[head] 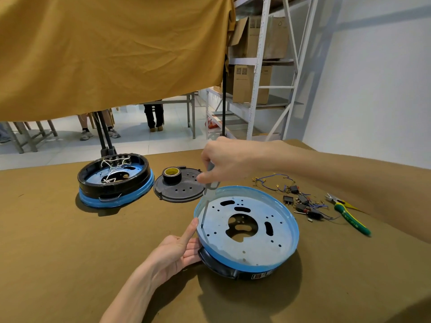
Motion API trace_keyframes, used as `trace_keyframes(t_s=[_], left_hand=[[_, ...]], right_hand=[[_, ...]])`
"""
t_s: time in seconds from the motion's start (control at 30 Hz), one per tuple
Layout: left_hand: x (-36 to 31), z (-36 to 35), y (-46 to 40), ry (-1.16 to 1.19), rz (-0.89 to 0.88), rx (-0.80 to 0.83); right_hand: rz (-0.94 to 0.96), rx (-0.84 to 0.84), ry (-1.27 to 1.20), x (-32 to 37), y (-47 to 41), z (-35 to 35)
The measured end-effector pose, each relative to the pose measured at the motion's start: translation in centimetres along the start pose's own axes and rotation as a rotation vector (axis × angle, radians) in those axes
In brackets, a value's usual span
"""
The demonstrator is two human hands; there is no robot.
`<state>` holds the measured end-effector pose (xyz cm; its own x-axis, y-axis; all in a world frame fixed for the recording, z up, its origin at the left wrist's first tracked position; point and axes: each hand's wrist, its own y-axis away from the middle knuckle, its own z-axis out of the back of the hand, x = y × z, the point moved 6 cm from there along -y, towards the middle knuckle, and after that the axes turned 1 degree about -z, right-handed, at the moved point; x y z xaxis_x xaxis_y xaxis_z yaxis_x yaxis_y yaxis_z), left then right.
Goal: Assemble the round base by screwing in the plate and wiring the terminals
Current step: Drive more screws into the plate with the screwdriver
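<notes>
A round base (275, 269) with a blue rim lies on the brown table, and a pale perforated metal plate (256, 243) sits inside it. My right hand (224, 159) grips a screwdriver (207, 199) held nearly upright, its tip down on the plate near the left rim. My left hand (177, 250) rests against the base's left side, fingers straight, the forefinger reaching up to the rim beside the screwdriver tip. Loose wires and black terminal parts (300, 201) lie to the right of the base.
A second round base (114, 180) with wiring inside stands at the back left. A black round cover (179, 190) carries a roll of black tape (172, 174). Green-handled pliers (349, 215) lie at the right. A mustard cloth hangs above; metal shelving with boxes stands behind.
</notes>
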<state>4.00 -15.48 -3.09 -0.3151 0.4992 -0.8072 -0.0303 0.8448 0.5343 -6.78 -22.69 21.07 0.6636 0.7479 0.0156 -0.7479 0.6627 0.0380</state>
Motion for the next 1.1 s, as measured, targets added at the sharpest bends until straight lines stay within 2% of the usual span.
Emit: trace_keyframes(t_s=[0.17,0.3,0.47,0.57,0.63,0.77,0.97,1.1], left_hand=[[0.0,-0.1,0.0,0.005,0.01,-0.005],[0.0,-0.1,0.1,0.01,0.011,-0.009],[0.0,-0.3,0.2,0.013,0.013,0.01],[-0.1,-0.2,0.1,0.013,0.004,-0.001],[-0.1,-0.2,0.2,0.014,0.015,-0.005],[-0.1,-0.3,0.3,0.029,0.027,0.009],[0.0,-0.2,0.2,0.026,0.027,0.02],[0.0,0.1,0.0,0.013,0.03,0.002]], right_hand=[[0.015,0.173,-0.075,-0.1,0.4,0.4],[0.063,0.129,-0.081,0.0,-0.1,0.3],[-0.024,0.044,-0.053,-0.6,-0.9,-0.5],[-0.04,0.199,-0.083,-1.3,-0.2,-0.3],[0.002,0.242,-0.138,-1.1,0.4,0.1],[0.09,0.146,-0.14,0.0,0.4,0.4],[-0.01,0.062,-0.027,0.3,-0.2,-0.2],[0.022,0.211,-0.066,0.2,0.2,0.2]])
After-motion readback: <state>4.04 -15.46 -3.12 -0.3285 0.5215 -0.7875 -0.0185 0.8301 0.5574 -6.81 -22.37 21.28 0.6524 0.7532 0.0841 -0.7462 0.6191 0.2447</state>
